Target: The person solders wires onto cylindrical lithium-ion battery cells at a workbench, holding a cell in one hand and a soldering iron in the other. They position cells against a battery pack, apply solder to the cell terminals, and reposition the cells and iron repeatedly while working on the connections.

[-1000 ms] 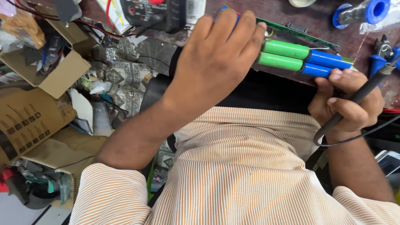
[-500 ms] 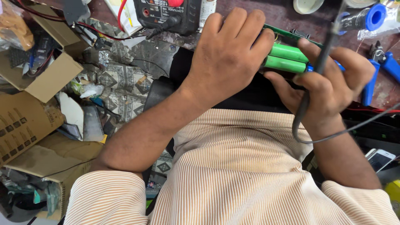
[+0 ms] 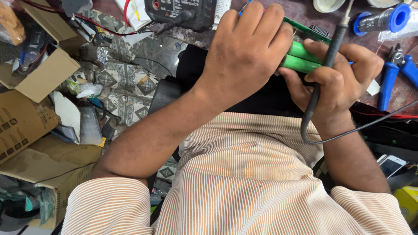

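Over the cluttered bench, left hand [image 3: 248,56] clamped palm-down on green cells [image 3: 300,58], right hand [image 3: 344,78] gripping soldering iron [image 3: 326,56] upright

The green battery cells [image 3: 300,58] are cylinders in glossy green sleeves, two showing, laid side by side and touching along their length; they lie tilted, running from lower left to upper right, and most of their length is hidden; how many cells there are in all cannot be told; a thin green circuit board [image 3: 307,30] sits just above the cells, its long edge parallel to them; the soldering iron [image 3: 328,56] is a slim black handle standing nearly upright, crossing just right of the cells; its metal shaft points away above the cells; its black cable loops below the cells and trails off to the right.
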A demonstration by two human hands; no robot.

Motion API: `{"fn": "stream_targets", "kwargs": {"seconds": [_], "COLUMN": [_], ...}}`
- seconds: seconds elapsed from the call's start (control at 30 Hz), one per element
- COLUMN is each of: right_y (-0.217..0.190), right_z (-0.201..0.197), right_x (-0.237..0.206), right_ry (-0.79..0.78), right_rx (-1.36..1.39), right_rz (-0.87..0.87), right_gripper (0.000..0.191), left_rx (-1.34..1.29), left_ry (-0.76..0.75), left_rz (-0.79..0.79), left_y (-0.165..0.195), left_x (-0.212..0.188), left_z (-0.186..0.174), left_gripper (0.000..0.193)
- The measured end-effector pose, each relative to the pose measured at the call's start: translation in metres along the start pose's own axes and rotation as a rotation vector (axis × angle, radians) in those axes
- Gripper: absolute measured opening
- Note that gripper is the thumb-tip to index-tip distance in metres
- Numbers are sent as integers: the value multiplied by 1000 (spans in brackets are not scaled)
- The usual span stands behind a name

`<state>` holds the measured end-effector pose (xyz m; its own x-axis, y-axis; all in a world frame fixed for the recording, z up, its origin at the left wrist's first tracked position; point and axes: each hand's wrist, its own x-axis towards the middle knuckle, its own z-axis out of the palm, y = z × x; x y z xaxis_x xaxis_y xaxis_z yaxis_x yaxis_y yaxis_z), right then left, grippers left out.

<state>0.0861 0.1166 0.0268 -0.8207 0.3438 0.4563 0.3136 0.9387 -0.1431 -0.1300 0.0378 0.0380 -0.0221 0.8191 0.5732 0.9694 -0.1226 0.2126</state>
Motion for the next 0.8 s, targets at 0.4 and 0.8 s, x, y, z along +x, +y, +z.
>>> {"fn": "stream_targets", "kwargs": {"seconds": [0.4, 0.8], "right_y": [0, 3], "right_z": [10, -2], "right_x": [-11, -30], "right_ry": [110, 357], "right_rx": [93, 285], "right_rz": [138, 203], "right_gripper": [54, 53], "left_rx": [-412, -1021], "left_ry": [-139, -157], "left_rz": [-361, -801], "left_y": [31, 49], "left_x": [-9, -16], "left_z": [-20, -5], "left_gripper": [16, 20]}}
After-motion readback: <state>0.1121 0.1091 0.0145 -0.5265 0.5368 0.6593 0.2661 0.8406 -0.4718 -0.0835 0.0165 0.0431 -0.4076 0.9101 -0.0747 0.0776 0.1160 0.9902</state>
